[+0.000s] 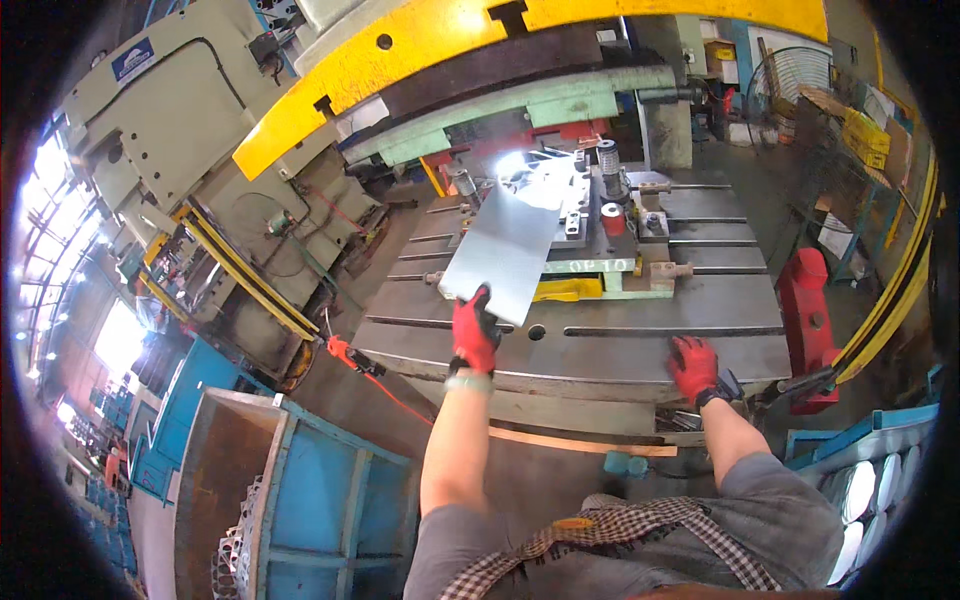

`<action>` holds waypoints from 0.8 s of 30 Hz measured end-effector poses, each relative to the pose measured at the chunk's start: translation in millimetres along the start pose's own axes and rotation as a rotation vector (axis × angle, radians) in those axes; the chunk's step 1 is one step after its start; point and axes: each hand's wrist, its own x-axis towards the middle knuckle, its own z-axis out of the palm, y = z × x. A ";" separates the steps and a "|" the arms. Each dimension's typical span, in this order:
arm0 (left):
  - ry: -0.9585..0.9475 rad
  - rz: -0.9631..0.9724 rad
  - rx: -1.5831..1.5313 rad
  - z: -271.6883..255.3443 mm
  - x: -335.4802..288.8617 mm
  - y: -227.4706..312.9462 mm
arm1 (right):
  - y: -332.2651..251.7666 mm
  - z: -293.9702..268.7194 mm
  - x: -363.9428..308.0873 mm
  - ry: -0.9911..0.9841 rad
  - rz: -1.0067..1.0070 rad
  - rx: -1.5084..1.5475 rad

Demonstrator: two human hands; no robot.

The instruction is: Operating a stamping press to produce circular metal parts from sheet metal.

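My left hand (474, 336), in a red and black glove, is closed on the near edge of a flat grey metal sheet (508, 245). The sheet slants away from me, its far end reaching the die (590, 268) on the press bed (640, 350). Bright glare hides part of that far end. My right hand (694, 368), gloved in red too, lies on the front right of the bed with its fingers stretched out, holding nothing. A red-capped post (613, 218) and a dark guide pillar (610, 165) stand on the die's right side.
Overhead hangs the press's yellow edge (560, 14). A blue bin (310, 500) with cut metal pieces stands at the lower left. Red equipment (805, 320) is beside the bed's right end. An orange air gun (345, 352) hangs at its left corner. White round pieces (858, 490) fill a rack at lower right.
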 end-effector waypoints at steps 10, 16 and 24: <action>0.491 0.438 0.382 -375.4 -312.9 67.8 | -20.2 1.3 5.5 -0.043 -0.050 0.055; 1.251 0.691 0.455 -477.3 -598.7 98.5 | -10.9 8.3 8.1 0.017 -0.079 -0.035; 1.516 1.290 0.120 -351.8 -835.2 114.0 | 0.1 68.0 48.2 0.200 0.329 0.319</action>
